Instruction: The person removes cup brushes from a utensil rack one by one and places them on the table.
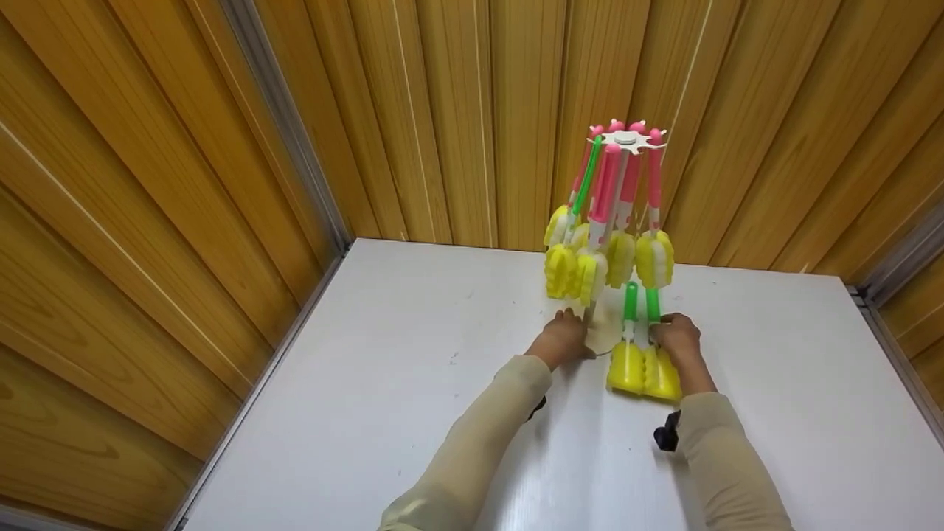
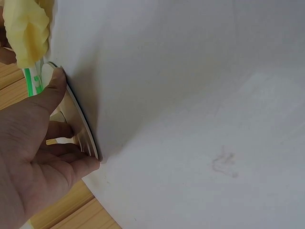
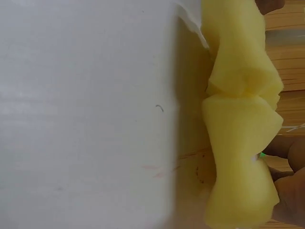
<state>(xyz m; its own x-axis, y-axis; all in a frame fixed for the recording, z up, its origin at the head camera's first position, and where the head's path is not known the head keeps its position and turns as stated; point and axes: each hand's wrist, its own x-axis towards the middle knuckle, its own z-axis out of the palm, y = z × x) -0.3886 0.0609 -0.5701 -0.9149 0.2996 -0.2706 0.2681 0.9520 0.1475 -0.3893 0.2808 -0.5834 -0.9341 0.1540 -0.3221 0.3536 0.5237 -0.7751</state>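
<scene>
A white stand with a notched top (image 1: 625, 138) carries several hanging sponge bottle brushes, mostly pink-handled (image 1: 606, 184), one green-handled (image 1: 588, 177), all with yellow-and-white heads. Low at the stand, my left hand (image 1: 560, 341) grips its round base (image 2: 80, 121), thumb and fingertips along the rim in the left wrist view. Two more green-handled sponge brushes stand side by side, heads down, in front of the stand. My right hand (image 1: 678, 341) holds the right one (image 1: 662, 376) near its neck; the left one (image 1: 627, 369) is beside it. Their sponge heads (image 3: 240, 157) partly hide my right fingers in the right wrist view.
The white tabletop (image 1: 369, 383) spreads around the stand and carries small marks. Wood-grain panels (image 1: 457, 125) rise behind and at both sides, with metal rails (image 1: 295, 118) in the corners.
</scene>
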